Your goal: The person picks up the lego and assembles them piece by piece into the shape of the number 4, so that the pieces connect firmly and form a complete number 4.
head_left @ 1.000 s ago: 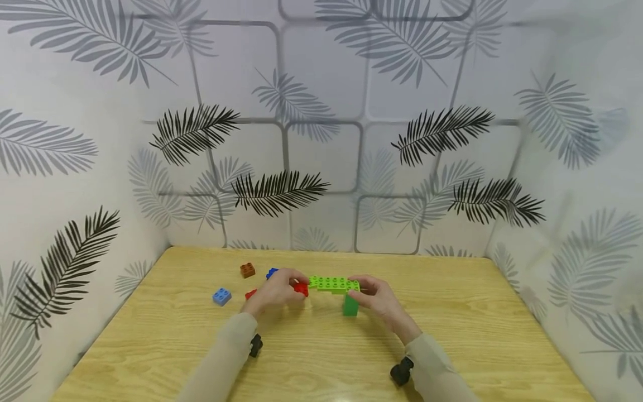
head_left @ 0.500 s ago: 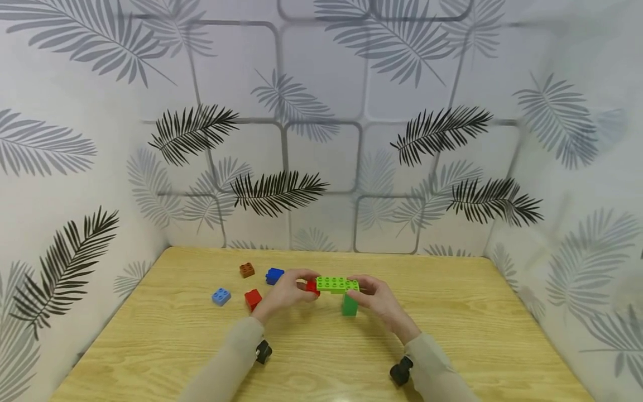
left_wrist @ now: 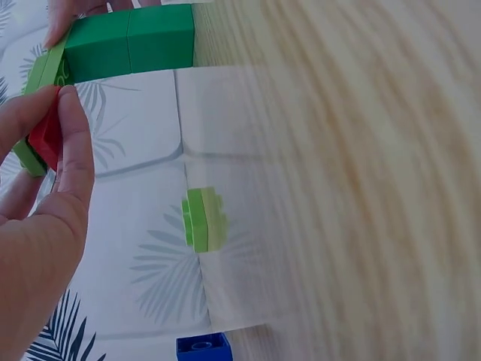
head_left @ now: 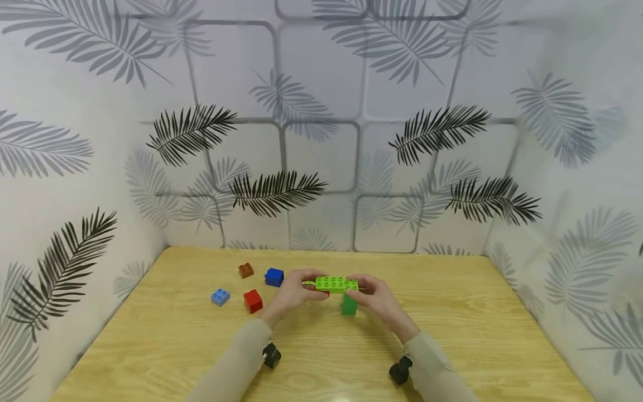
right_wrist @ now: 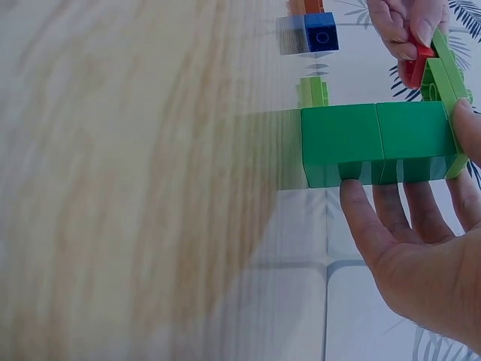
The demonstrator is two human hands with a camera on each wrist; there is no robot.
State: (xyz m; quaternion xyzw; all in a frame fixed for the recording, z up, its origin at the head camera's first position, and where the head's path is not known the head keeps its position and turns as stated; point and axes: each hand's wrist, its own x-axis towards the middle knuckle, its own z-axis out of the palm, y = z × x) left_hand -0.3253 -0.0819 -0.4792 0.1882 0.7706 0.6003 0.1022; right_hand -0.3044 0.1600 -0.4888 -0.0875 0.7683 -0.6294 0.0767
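While my L hand pinches a red block under the lime plank, 9 o'clock side, R hand grips plank's 3 o'clock end atop green tower; off-centre push might pop plank loose.

The head view looks forward and down from well above and behind the left hand and right hand, reaching the wall beyond. Each wrist view sits low and close behind its own hand, facing ahead and turned sideways — the worktop stands upright. Both share the green tower at the right hand.
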